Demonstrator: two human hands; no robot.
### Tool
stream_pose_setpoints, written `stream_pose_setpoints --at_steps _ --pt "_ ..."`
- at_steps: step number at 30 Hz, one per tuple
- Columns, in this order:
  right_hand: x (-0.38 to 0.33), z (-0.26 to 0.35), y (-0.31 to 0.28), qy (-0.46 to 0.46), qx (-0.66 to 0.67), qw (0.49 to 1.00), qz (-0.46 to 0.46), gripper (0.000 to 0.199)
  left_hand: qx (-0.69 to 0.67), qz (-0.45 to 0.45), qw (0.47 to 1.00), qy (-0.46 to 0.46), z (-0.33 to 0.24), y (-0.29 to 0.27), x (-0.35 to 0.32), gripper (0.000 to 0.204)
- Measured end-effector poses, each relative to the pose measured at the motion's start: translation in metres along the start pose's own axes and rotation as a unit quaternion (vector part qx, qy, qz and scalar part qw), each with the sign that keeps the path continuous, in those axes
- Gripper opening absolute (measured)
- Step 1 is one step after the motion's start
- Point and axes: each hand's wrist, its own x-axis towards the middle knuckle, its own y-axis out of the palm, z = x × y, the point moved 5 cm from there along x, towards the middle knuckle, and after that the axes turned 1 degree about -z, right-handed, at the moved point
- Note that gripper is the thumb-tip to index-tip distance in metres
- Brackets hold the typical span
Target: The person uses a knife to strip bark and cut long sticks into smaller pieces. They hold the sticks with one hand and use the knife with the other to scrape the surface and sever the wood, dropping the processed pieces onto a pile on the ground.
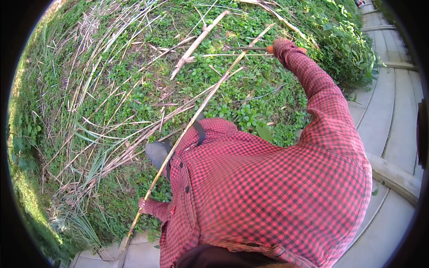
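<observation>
A long, pale, dry cane stalk (199, 110) runs slantwise from the lower left to the upper right. Its lower part is in my left hand (142, 205), whose fingers are wrapped round it. At the upper right, my right hand (281, 46) is closed on the orange handle of a knife (270, 49) with a thin dark blade. That blade points left and crosses the cane near its upper end. Whether it touches the cane or lies just above it, I cannot tell. Part of my right fingers is hidden by the sleeve cuff.
A thick broken cane (199, 44) lies on the green weeds ahead. Dry stalks and long leaves (129, 154) are heaped at the left. My grey boot (157, 154) stands beside the cane. Concrete slabs (373, 116) run along the right, past a leafy bush (353, 56).
</observation>
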Motion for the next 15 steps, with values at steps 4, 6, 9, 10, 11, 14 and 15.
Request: stream_pose_setpoints --at_steps 4,6,9,10,11,14,15 --pt "0.039 -0.073 0.008 0.075 0.049 0.992 -0.083 0.039 0.059 -0.026 0.998 -0.004 0.003 -0.011 -0.003 0.056" --pt "0.045 -0.077 0.02 0.069 0.025 0.996 -0.057 0.041 0.122 -0.068 0.99 0.001 -0.009 -0.023 -0.007 0.057" --pt "0.035 -0.054 0.037 0.045 -0.003 0.999 -0.023 0.043 0.25 -0.22 0.943 0.015 -0.052 -0.043 -0.026 0.058" --pt "0.029 -0.043 0.04 0.036 -0.007 0.999 -0.014 0.044 0.256 -0.274 0.925 0.059 -0.075 -0.043 -0.039 0.058" --pt "0.023 -0.034 0.041 0.031 -0.005 0.999 -0.016 0.045 0.243 -0.302 0.912 0.13 -0.101 -0.034 -0.057 0.059" --pt "0.007 -0.01 0.042 0.017 0.044 0.999 0.011 0.043 0.174 -0.037 0.785 0.594 -0.196 0.067 -0.146 0.064" --pt "0.005 -0.002 0.037 0.004 0.061 0.998 0.007 0.043 0.088 0.112 0.732 0.666 -0.213 0.113 -0.189 0.064"
